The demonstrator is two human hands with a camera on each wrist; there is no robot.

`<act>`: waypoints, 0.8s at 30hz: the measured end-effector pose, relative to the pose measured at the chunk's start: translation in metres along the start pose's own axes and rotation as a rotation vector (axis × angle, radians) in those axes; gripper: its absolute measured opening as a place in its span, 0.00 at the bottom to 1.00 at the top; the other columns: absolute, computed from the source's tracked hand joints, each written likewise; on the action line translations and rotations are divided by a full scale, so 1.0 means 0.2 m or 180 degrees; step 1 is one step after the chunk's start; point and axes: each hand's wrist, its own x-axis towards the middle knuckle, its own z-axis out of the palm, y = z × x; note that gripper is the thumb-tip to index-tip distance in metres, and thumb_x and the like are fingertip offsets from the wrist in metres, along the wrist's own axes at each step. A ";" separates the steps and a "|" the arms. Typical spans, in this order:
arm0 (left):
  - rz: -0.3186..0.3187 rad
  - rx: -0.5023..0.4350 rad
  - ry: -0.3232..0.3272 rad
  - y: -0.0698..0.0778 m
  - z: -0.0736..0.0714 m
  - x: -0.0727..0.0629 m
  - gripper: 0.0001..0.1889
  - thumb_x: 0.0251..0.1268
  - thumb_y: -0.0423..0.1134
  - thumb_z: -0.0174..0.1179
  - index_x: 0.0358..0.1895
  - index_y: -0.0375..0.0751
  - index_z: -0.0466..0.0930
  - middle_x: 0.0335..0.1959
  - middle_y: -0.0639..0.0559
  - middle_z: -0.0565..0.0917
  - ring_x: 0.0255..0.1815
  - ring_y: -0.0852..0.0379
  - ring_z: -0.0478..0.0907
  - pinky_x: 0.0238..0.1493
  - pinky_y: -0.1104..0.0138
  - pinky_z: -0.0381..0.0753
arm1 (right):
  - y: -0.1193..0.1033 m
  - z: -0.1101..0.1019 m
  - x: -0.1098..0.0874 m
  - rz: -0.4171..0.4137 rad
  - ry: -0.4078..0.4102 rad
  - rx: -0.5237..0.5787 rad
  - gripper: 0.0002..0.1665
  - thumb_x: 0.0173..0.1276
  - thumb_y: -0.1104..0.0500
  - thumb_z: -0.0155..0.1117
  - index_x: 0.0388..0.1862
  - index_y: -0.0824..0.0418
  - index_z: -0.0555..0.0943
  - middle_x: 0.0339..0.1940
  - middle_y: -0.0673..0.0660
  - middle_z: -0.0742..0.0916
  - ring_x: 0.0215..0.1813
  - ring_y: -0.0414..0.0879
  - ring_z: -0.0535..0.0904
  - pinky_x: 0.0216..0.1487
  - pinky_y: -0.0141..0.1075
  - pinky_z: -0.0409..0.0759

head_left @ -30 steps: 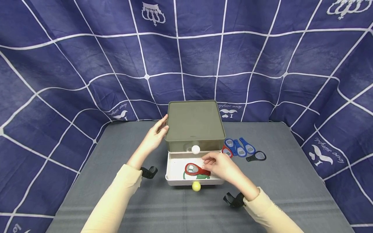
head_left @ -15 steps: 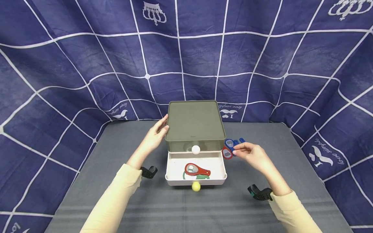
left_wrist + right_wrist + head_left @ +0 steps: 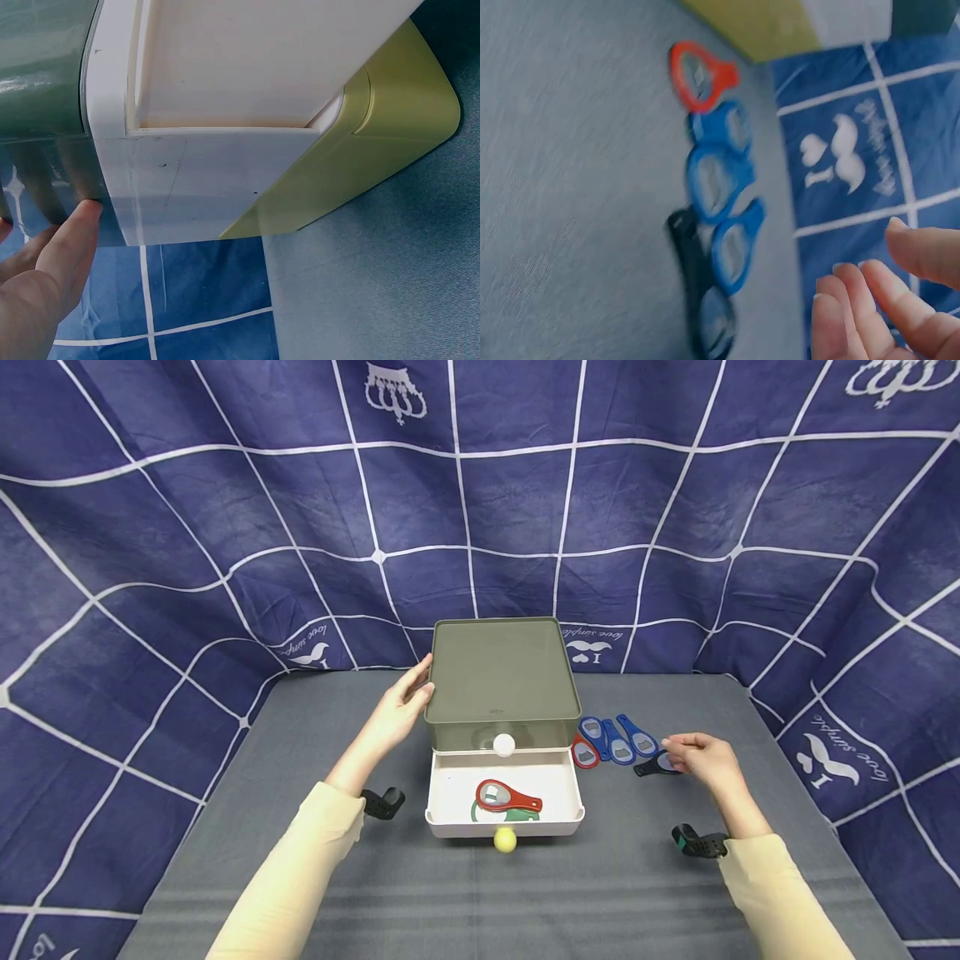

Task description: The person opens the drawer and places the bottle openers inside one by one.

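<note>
My left hand [image 3: 397,706] rests its fingertips against the left side of a box with a dark olive top drawer [image 3: 498,677]; the left wrist view shows the fingertips on its side wall. The box's white lower drawer [image 3: 442,781] is pulled out and holds a red bottle opener [image 3: 517,799] lying over a green bottle opener [image 3: 522,816]. My right hand [image 3: 708,764] is just over a black bottle opener [image 3: 651,767], partly covering it in the head view. In the right wrist view, its thumb and fingers are apart with nothing between them.
Several blue bottle openers [image 3: 618,750] and a red bottle opener [image 3: 583,752] lie right of the box. A white knob [image 3: 504,745] and a yellow knob [image 3: 505,840] front the drawers. A blue curtain [image 3: 517,502] hangs behind the grey table [image 3: 420,893].
My right hand has left the drawer, passed rightward over the blue openers and reached the black one. The red opener stays in the drawer. My left hand has not moved.
</note>
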 end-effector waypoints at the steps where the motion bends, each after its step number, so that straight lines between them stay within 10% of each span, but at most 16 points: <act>1: -0.0008 -0.0002 0.0006 0.00 0.00 0.00 0.29 0.80 0.40 0.45 0.79 0.48 0.52 0.77 0.37 0.58 0.77 0.41 0.59 0.73 0.48 0.66 | 0.02 0.00 0.01 0.0053 0.0075 -0.0016 0.28 0.72 0.51 0.61 0.57 0.74 0.76 0.38 0.55 0.87 0.32 0.30 0.80 0.38 0.29 0.85; 9: 0.0018 -0.0011 0.0000 0.00 0.00 0.00 0.28 0.80 0.40 0.44 0.79 0.47 0.52 0.77 0.37 0.58 0.77 0.41 0.59 0.73 0.48 0.66 | 0.15 0.01 0.06 0.0344 0.0412 -0.0061 0.29 0.69 0.48 0.63 0.51 0.75 0.77 0.24 0.47 0.82 0.24 0.31 0.77 0.28 0.26 0.82; 16: 0.0009 -0.0014 -0.0002 0.00 0.00 0.00 0.28 0.80 0.40 0.44 0.79 0.47 0.52 0.77 0.36 0.58 0.77 0.41 0.58 0.74 0.49 0.65 | 0.19 0.06 0.08 0.0480 0.0599 -0.0416 0.33 0.68 0.47 0.63 0.53 0.77 0.75 0.43 0.69 0.82 0.22 0.34 0.74 0.23 0.26 0.75; 19: -0.0009 -0.0014 -0.0001 0.01 0.00 -0.01 0.28 0.80 0.40 0.45 0.79 0.48 0.52 0.77 0.37 0.58 0.77 0.41 0.58 0.74 0.50 0.65 | 0.19 0.09 0.09 0.0488 0.0719 -0.0497 0.32 0.67 0.48 0.65 0.50 0.78 0.76 0.37 0.69 0.83 0.21 0.38 0.74 0.23 0.29 0.71; 24: -0.0017 -0.0020 -0.0006 0.01 0.00 0.00 0.29 0.80 0.41 0.45 0.79 0.48 0.52 0.78 0.37 0.58 0.77 0.41 0.59 0.73 0.49 0.65 | 0.19 0.12 0.11 0.0503 0.0829 -0.0604 0.29 0.66 0.50 0.64 0.45 0.79 0.76 0.32 0.70 0.81 0.41 0.61 0.75 0.38 0.47 0.76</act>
